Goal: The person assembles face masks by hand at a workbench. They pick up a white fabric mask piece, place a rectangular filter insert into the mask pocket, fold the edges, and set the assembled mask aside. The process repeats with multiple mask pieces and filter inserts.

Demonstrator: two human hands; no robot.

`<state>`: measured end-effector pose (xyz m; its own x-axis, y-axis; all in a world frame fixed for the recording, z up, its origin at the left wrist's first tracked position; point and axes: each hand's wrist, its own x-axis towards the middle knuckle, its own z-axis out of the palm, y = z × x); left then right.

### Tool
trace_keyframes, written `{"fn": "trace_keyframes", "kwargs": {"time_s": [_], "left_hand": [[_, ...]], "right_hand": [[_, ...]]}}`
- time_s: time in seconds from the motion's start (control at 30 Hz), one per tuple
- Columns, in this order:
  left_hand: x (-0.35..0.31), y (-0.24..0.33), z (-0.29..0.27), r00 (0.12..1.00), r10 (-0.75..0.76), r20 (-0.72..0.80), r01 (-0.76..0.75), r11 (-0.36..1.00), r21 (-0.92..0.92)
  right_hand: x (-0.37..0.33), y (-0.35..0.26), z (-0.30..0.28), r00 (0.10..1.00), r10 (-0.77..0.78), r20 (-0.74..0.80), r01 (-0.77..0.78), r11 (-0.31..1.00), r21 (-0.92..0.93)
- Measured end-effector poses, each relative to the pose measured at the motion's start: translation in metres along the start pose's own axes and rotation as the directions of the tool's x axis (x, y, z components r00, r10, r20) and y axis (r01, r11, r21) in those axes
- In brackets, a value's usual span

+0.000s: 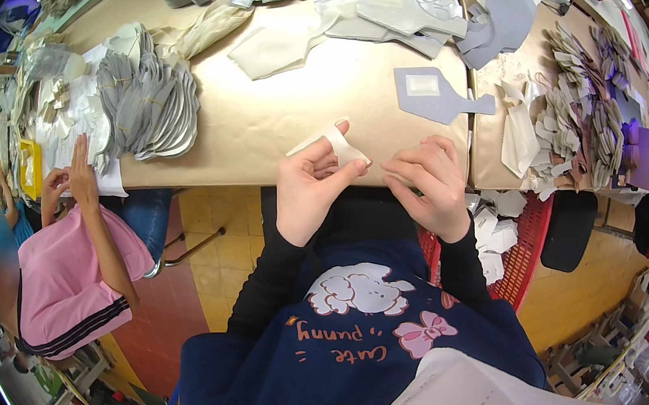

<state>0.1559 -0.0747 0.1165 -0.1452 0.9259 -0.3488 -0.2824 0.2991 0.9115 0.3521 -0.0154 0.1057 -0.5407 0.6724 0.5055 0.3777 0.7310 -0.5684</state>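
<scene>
My left hand (308,192) is closed on a small cream fabric piece (339,148), pinched between thumb and fingers just over the table's front edge. To its right, my right hand (430,184) is loosely curled, thumb slightly apart from the fingers, and I see nothing held in it. The two hands are close but not touching. Beyond my right hand, a flat grey cut piece (435,106) with a pale rectangle (423,86) on it lies on the brown-covered table (251,142).
Bundled grey pieces (151,102) lie at the left, near a person in a pink top (76,280). Cream pieces (272,50) and stacked grey pieces (389,9) are at the back. More piles (574,104) cover the right side. A red basket (523,250) with white scraps stands below.
</scene>
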Motion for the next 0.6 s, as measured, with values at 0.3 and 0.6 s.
{"fn": "trace_keyframes", "kwargs": {"time_s": [0.3, 0.6], "left_hand": [[-0.002, -0.007, 0.015, 0.997, 0.058, -0.047, -0.055, 0.997, 0.058], [-0.003, -0.01, 0.018, 0.998, 0.026, -0.064, -0.019, 0.994, 0.105]], "right_hand": [[0.005, -0.002, 0.01, 0.997, -0.034, -0.064, 0.026, 0.992, -0.124], [0.006, 0.001, 0.009, 1.0, -0.009, -0.012, 0.007, 0.99, -0.14]]}}
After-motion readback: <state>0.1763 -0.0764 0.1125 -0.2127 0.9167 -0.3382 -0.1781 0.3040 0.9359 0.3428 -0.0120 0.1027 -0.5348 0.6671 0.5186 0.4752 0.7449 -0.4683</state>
